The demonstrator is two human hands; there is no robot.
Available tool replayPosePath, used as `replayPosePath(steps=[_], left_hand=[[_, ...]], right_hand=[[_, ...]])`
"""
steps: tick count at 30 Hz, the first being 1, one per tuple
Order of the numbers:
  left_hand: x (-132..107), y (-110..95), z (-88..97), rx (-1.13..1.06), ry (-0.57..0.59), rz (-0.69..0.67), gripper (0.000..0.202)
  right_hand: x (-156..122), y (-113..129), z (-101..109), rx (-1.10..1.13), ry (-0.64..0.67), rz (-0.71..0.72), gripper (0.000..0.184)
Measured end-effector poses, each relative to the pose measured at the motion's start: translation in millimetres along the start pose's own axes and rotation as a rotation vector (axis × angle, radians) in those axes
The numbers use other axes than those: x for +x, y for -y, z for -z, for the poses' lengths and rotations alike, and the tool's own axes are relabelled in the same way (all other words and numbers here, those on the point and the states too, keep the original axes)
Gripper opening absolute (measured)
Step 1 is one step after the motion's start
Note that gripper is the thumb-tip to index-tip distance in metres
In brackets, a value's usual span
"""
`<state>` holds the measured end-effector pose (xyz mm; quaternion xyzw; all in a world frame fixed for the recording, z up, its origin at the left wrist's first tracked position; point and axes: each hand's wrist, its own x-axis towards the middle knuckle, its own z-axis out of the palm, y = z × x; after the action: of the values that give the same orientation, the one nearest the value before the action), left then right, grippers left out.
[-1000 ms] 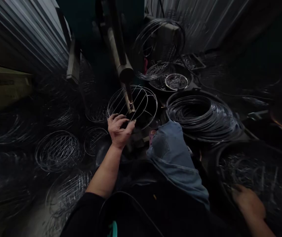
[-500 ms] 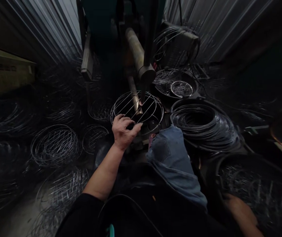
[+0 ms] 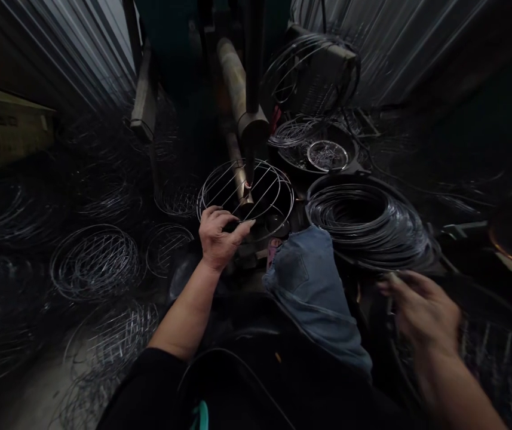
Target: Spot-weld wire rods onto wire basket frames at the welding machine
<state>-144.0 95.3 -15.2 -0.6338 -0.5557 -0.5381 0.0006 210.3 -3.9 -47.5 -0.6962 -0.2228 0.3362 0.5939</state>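
My left hand (image 3: 220, 239) is closed on the near left rim of a round wire rack (image 3: 262, 190), a ring crossed by several parallel wires. The rack sits tilted around the lower metal bar (image 3: 239, 179) of a machine, whose dark upright rod (image 3: 251, 158) comes down to that bar's tip inside the ring. My right hand (image 3: 426, 310) hangs above the near edge of a dark basin (image 3: 502, 352) holding wire pieces. Its fingers are pinched together and somewhat blurred; what they hold, if anything, I cannot make out.
A large wire coil (image 3: 399, 239) lies right of my knee (image 3: 309, 269). Behind it, a small metal bowl (image 3: 327, 156) of short pieces rests in a wide pan. Finished-looking wire racks (image 3: 97, 263) are piled at the left. A yellowish box (image 3: 7, 128) stands farther left.
My right hand has risen from the basin at the lower right, moving up and inward with pinched fingers. The left hand keeps its hold on the rack; the whole view has shifted slightly.
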Motion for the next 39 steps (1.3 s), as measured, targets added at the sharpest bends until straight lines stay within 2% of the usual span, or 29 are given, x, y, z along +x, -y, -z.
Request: replayPosePath(steps=[2, 3, 6, 8, 10, 14, 16, 18, 21, 25, 28, 32, 39], left_hand=[[0.0, -2.2, 1.2, -0.018, 0.004, 0.022, 0.025], [0.1, -2.7, 2.7, -0.027, 0.008, 0.032, 0.023], [0.8, -0.5, 8.7, -0.067, 0.057, 0.039, 0.017], [1.5, 3.3, 11.5, -0.087, 0.078, 0.03, 0.016], [1.9, 7.3, 11.7, -0.091, 0.073, 0.017, 0.016], [2.5, 11.3, 7.6, -0.082, 0.04, 0.008, 0.016], [3.2, 11.3, 6.6, -0.07, 0.035, 0.007, 0.016], [4.3, 11.3, 7.4, -0.052, 0.04, -0.001, 0.017], [5.6, 13.8, 10.3, -0.025, 0.046, -0.027, 0.017], [4.4, 19.2, 13.9, -0.017, 0.038, -0.073, 0.017], [1.5, 19.4, 17.3, -0.022, 0.034, -0.066, 0.016], [-1.8, 14.1, 22.0, -0.027, 0.014, -0.056, 0.018], [-0.9, 6.3, 27.7, -0.044, -0.047, -0.188, 0.02]], right_hand=[[-6.4, -0.8, -43.2, 0.103, 0.19, -0.106, 0.045], [-9.7, -5.2, -58.5, 0.126, 0.244, -0.166, 0.048], [-17.4, -18.7, -80.5, 0.162, 0.288, -0.269, 0.049], [-21.6, -15.6, -86.5, 0.167, 0.274, -0.24, 0.047], [-27.5, 1.5, -96.5, 0.16, 0.326, -0.178, 0.043], [-43.4, 52.9, -139.8, 0.168, 0.67, -0.072, 0.03], [-50.2, 69.0, -166.4, 0.212, 0.8, -0.027, 0.026], [-54.8, 72.6, -189.3, 0.244, 0.865, 0.001, 0.025], [-58.0, 62.4, -210.8, 0.187, 0.874, 0.052, 0.025], [-60.7, 51.2, -216.9, 0.028, 0.823, 0.15, 0.022], [-64.4, 51.8, -211.0, -0.082, 0.835, 0.257, 0.019], [-70.4, 50.3, -198.9, -0.261, 0.825, 0.471, 0.016], [-76.5, 44.1, -188.8, -0.253, 0.764, 0.575, 0.018]])
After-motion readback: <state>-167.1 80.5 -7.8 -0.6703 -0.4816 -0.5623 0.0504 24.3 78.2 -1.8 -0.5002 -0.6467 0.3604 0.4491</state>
